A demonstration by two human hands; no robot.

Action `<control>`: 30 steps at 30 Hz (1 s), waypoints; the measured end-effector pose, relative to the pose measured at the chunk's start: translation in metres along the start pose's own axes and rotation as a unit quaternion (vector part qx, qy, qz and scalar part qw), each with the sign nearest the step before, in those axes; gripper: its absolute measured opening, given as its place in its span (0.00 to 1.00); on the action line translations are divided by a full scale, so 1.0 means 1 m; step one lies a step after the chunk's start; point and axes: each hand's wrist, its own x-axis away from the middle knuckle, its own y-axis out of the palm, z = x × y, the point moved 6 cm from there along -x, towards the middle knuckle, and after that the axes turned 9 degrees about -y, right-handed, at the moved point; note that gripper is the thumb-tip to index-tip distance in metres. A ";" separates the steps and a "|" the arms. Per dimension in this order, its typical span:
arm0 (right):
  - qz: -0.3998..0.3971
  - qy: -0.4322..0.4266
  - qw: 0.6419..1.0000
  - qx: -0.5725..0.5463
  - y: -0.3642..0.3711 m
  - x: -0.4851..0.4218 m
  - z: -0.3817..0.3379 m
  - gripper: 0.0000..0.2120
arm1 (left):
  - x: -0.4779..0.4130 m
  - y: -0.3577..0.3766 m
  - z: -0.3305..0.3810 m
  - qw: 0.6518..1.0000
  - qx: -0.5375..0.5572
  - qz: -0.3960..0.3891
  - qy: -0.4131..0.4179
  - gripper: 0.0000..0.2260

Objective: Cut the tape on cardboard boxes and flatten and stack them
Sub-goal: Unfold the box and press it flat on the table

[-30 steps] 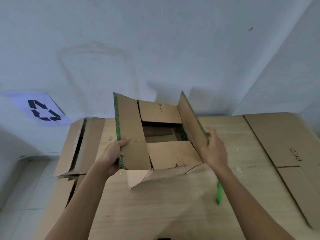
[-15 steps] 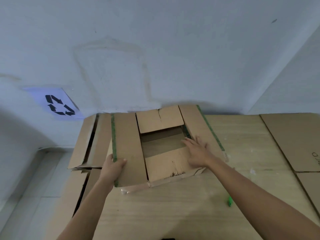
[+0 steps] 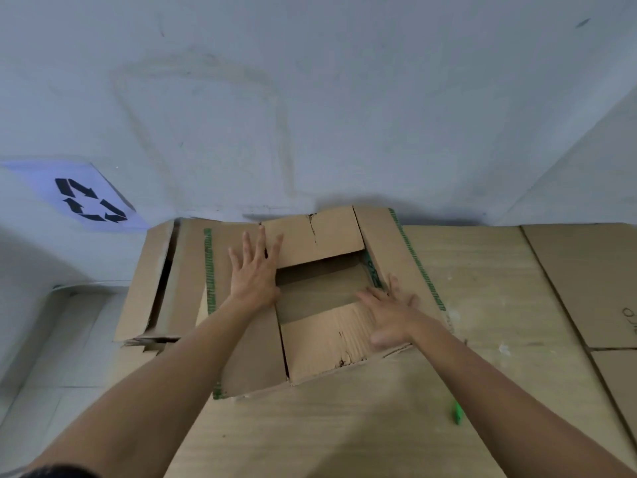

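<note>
On the wooden table, left of centre and toward the far edge: cardboard box, flaps splayed outward, pressed down nearly flat. Its left flap lies over the stack of flattened cardboard at the table's left edge.

Left hand: fingers straight and spread, palm flat on the left flap. It grasps nothing. Right hand: fingers extended, palm down across the near flap and the right flap. It also only presses.

Judged step: flattening; the box is not yet squared onto the stack.

Risks:
- Spring-back. The centre opening shows a recessed panel, so the walls may not be fully collapsed. Flaps could lift once the pressure comes off.
- Tearing. The near flap is creased and frayed along its near edge, and harder pressing there may rip it.
- Slide-off. The stack overhangs the table's left side, so a leftward push could tip the cardboard to the floor.
- Green tool, lying near the right forearm. Probably the cutter, but I cannot tell whether a blade is out. An arm sweep could knock it.
</note>
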 end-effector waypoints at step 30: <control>0.271 -0.028 0.958 -0.089 0.030 0.133 0.108 0.41 | -0.007 -0.033 -0.092 0.659 0.664 -0.006 -0.352 0.13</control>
